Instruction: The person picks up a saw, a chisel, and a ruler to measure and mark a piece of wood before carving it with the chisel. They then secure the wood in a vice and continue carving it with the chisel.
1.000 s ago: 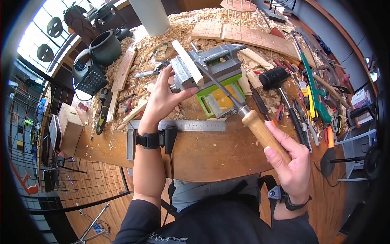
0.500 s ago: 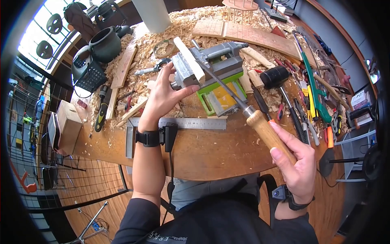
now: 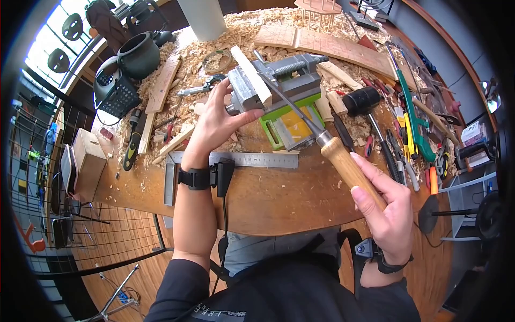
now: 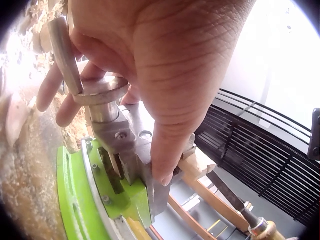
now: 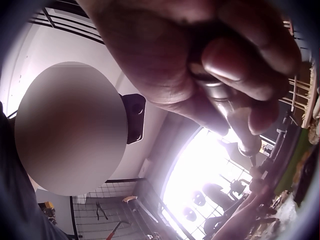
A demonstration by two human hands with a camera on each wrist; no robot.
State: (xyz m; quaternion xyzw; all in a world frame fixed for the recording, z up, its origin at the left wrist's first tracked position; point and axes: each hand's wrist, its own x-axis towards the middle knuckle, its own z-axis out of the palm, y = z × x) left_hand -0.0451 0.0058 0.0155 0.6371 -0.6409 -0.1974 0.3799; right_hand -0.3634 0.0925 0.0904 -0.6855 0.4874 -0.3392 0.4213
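A pale wood strip (image 3: 251, 75) stands clamped at a slant in the grey vise (image 3: 300, 86), which rests on a green base (image 3: 273, 134). My left hand (image 3: 214, 123) lies spread over the vise's left end, thumb along its near side and index finger behind. In the left wrist view that thumb (image 4: 165, 150) touches the metal beside the strip's end (image 4: 199, 165), while other fingers extend past the round screw head (image 4: 102, 90). My right hand (image 3: 386, 206) grips the wooden handle (image 3: 351, 169) of a long metal-bladed tool (image 3: 300, 115). Its blade crosses against the strip's right side.
A steel square (image 3: 257, 160) lies at the front. Right of the vise are a black mallet (image 3: 362, 101), a green saw (image 3: 416, 115) and several hand tools. Wood shavings and boards (image 3: 332, 51) cover the back; a pot (image 3: 138, 59) and basket (image 3: 115, 94) stand left.
My right hand and the tool first shift slightly right, then back up and left, with the blade still across the strip. My left hand keeps its place at the vise.
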